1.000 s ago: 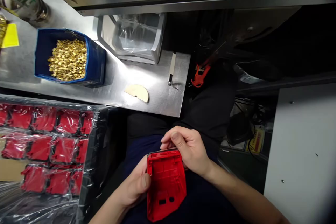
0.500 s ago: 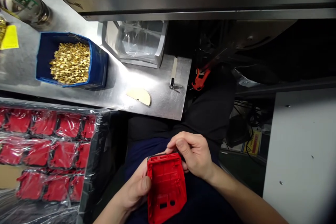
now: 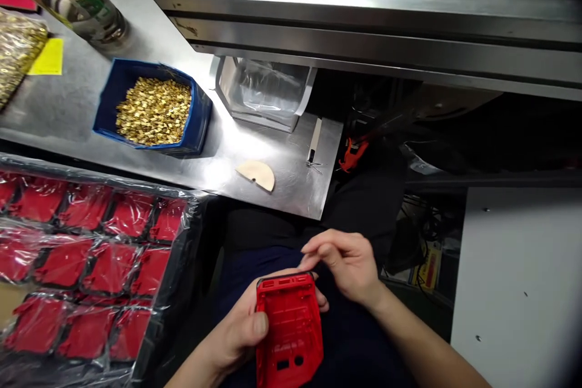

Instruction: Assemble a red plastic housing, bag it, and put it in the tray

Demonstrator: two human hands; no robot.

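A red plastic housing (image 3: 291, 321) with a dark top rim lies in my left hand (image 3: 243, 324), its hollow inside facing up. The left thumb presses on the housing's left edge, and the other fingers pass underneath. My right hand (image 3: 348, 264) is closed just beyond the housing's top right corner, thumb and index finger pressed together. Whatever may be between those fingertips is too small to make out.
On the metal bench (image 3: 218, 179) are a blue bin (image 3: 204, 115) of small brass parts, a grey bin (image 3: 268, 121), a cream half-disc (image 3: 257, 174) and a light-handled tool (image 3: 314, 142). Wrapped red parts (image 3: 109, 267) fill a crate at left.
My right hand has lifted slightly away from the housing's top corner. The left hand still holds the housing in much the same place. The bench and bins have shifted right in view.
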